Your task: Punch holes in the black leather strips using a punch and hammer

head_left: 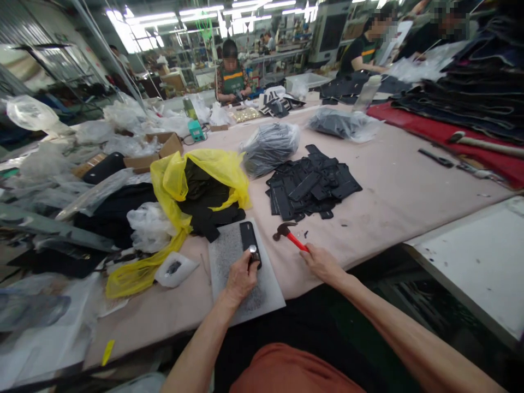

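My left hand (242, 277) is closed around a metal punch (252, 251), its shiny round top showing above the fingers. Under the punch lies a flat black piece (248, 233) with rounded corners, on a worn white board (229, 262). The punch's lower end is hidden by my hand. In my right hand (321, 263) is a claw hammer (292, 237) with a red handle, its dark head to the right of the board and low over the table. Beyond the hammer, a heap of similar black pieces (311, 183) lies on the table.
A yellow bag (170, 180) with dark material lies left of the heap. Plastic-wrapped bundles (270, 146) sit behind it. A white crumpled packet (176, 269) is left of the board. A long-handled hammer (487, 144) rests at the right. Across the table a person (231, 76) works.
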{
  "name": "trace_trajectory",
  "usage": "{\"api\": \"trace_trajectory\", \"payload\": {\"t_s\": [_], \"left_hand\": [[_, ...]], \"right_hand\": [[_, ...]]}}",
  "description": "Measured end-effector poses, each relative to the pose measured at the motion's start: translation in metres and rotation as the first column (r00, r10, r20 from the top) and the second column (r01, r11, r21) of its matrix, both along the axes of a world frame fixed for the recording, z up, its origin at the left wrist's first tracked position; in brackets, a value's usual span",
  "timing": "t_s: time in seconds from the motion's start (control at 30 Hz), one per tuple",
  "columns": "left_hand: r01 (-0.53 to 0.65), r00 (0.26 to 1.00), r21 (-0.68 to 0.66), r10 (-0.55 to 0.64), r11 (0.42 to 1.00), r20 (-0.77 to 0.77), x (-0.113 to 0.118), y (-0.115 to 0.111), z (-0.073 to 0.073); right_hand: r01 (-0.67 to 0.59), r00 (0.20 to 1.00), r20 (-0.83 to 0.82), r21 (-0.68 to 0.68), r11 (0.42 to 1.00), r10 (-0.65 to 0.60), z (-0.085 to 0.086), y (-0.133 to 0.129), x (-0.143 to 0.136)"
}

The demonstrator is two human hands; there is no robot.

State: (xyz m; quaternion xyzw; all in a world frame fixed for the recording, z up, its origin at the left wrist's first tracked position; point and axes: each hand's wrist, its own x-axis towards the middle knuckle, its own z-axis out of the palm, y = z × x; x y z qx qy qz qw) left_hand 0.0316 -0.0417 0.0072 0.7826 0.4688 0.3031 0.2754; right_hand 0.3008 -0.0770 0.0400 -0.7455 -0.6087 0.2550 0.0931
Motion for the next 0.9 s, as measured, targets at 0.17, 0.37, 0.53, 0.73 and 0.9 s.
{"api": "trace_trajectory", "payload": {"t_s": [0.17, 0.37, 0.53, 0.73, 0.9], "left_hand": [[0.039, 0.999, -0.091, -0.036, 0.995, 0.034, 0.000, 0.004, 0.012], [0.046, 0.997, -0.102, -0.039, 0.994, 0.064, -0.001, 0.006, 0.008], [-0.198, 0.974, -0.176, 0.214, 0.964, 0.077, 0.001, 0.014, 0.000], [-0.308, 0.917, -0.322, 0.370, 0.895, 0.148, 0.000, 0.022, 0.006], [-0.302, 0.927, -0.272, 0.348, 0.914, 0.142, -0.002, 0.010, 0.009]], "right_hand": [[-0.186, 0.979, 0.148, 0.345, 0.920, 0.143, 0.002, 0.008, -0.042], [-0.203, 0.950, -0.132, 0.421, 0.884, 0.281, -0.009, 0.009, -0.103], [-0.056, 0.941, -0.288, 0.379, 0.924, 0.175, -0.025, 0.008, -0.112], [-0.031, 0.933, -0.329, 0.326, 0.945, 0.144, -0.021, 0.011, -0.111], [-0.042, 0.928, -0.338, 0.328, 0.944, 0.159, -0.018, 0.012, -0.110]]}}
